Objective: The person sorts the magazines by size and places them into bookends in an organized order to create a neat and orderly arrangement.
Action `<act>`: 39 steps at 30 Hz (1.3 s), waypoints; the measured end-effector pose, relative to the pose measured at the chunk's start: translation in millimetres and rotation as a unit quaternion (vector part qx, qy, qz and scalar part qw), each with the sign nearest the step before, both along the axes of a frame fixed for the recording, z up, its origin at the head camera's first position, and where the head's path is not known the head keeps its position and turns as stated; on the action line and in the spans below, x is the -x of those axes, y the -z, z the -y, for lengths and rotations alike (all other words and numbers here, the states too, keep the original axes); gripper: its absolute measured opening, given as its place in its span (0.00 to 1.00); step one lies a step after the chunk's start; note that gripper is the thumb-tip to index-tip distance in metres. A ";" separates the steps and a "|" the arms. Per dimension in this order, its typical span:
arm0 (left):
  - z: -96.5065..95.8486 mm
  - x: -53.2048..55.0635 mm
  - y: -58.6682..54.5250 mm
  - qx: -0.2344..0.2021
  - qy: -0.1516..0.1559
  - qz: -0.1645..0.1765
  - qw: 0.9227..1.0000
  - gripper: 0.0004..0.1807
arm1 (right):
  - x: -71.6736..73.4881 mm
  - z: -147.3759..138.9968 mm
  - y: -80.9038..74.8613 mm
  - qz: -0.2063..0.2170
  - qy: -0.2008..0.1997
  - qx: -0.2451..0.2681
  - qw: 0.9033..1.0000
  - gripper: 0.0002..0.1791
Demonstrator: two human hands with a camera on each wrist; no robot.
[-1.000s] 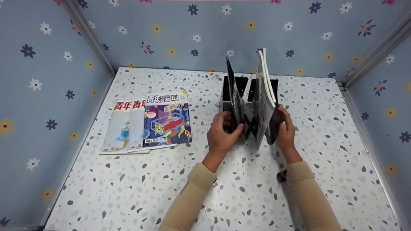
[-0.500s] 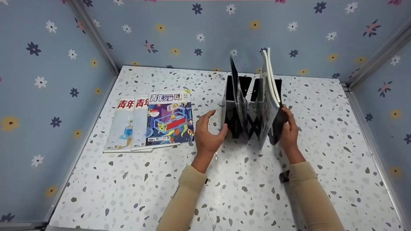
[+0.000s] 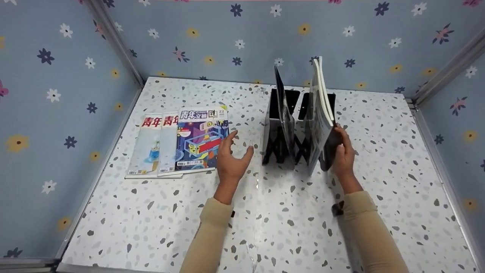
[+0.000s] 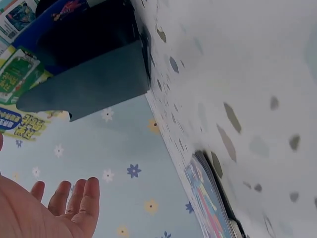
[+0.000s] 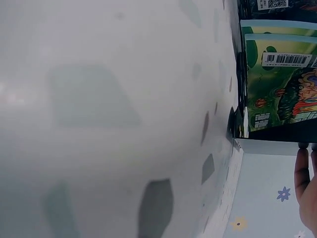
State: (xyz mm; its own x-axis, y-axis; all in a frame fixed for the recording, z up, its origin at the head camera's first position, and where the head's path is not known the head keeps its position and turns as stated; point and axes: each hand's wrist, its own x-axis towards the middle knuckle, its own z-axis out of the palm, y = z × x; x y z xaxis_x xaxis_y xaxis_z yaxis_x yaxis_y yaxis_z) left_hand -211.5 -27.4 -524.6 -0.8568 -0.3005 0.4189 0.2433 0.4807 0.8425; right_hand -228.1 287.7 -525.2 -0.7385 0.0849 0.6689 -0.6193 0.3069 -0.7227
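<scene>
A black expandable bookend [image 3: 270, 129] with crossed bars stands on the table, its end panel [image 4: 94, 82] also in the left wrist view. Thin dark magazines [image 3: 285, 110] lean at its left side, and a thicker group of magazines [image 3: 318, 113] stands at its right. My left hand [image 3: 232, 161] is in the air left of the bookend, thumb and fingers spread, holding nothing; it overlaps the nearest flat magazine [image 3: 201, 148]. My right hand [image 3: 344, 157] rests against the outside of the right panel; in the right wrist view its fingers [image 5: 302, 171] touch that panel.
Two more magazines [image 3: 142, 151] lie overlapped under the top one at the left of the speckled table [image 3: 288, 227]. Flower-patterned panels [image 3: 212, 45] enclose the back and both sides. A small black item [image 3: 338, 208] shows beside the right cuff.
My left hand has let go of the bookend's left side and the dark magazines and moved left towards the flat magazines. My right hand stays at the right panel. The view has shifted slightly.
</scene>
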 end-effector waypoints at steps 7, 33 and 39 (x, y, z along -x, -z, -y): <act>21.1 1.2 0.7 0.045 -0.025 0.016 0.999 0.31 | 0.1 -1.8 0.9 -0.003 -0.002 -0.002 1.000 0.22; 126.3 -17.3 24.9 0.131 -0.108 0.162 0.972 0.35 | -0.8 -2.3 0.6 0.010 -0.004 0.002 1.000 0.23; 136.6 -18.1 27.8 0.124 -0.124 0.197 0.965 0.36 | 0.7 -2.5 1.5 -0.008 -0.010 0.000 1.000 0.23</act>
State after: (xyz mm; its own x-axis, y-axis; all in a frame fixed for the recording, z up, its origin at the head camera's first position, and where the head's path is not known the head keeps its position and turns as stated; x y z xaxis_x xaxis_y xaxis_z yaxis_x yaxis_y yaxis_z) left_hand -193.4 -164.0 -552.4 -0.8788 -0.4492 0.1612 -0.2204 0.6815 0.6978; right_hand -228.8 290.2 -526.7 -0.7296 0.0703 0.6802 -0.6366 0.2934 -0.7132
